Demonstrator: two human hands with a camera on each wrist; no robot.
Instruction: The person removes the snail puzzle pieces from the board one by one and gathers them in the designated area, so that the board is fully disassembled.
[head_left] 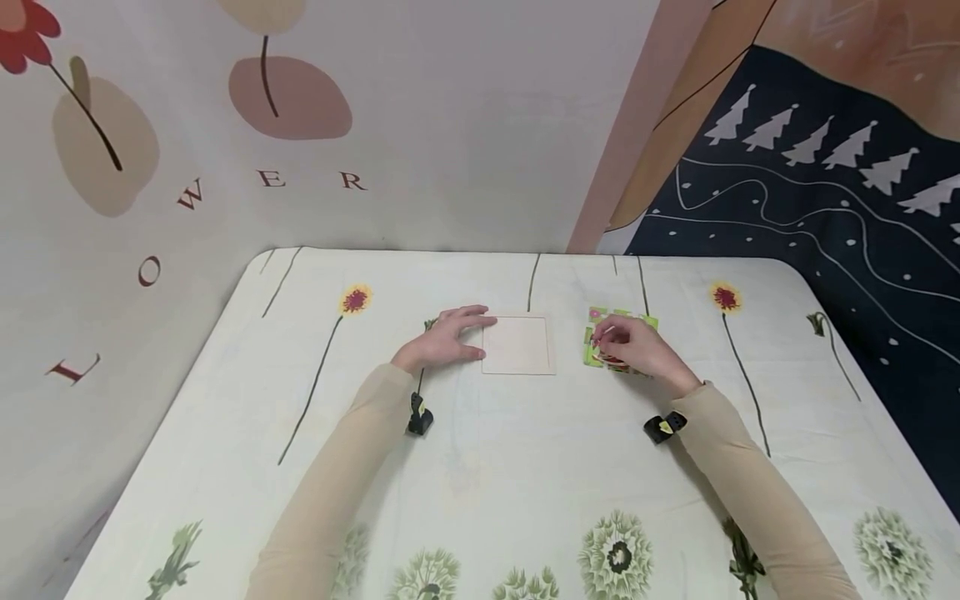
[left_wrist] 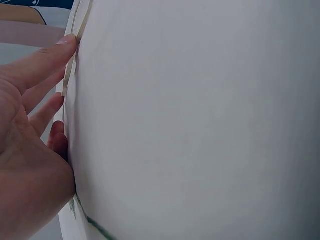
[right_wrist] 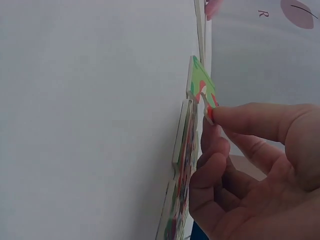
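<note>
A thin, pale square board (head_left: 517, 346) with a line along its border lies on the table. My left hand (head_left: 448, 337) rests at its left side, thumb and fingers spread and fairly straight, the tips touching the board's edge. To the right of the board lies a group of colourful jigsaw puzzle pieces (head_left: 590, 354) in green, red and pink. Over them is my right hand (head_left: 636, 344). In the right wrist view its thumb and index finger pinch a green and red puzzle piece (right_wrist: 201, 80), tilted up beside the other pieces. The hand covers part of the group.
A white cloth with printed flowers covers the table (head_left: 495, 467). Behind it hangs a pale backdrop (head_left: 465, 167) with printed shapes and letters, and a dark tree-patterned cloth (head_left: 810, 192) is at the right. Each wrist carries a small black camera (head_left: 664, 427).
</note>
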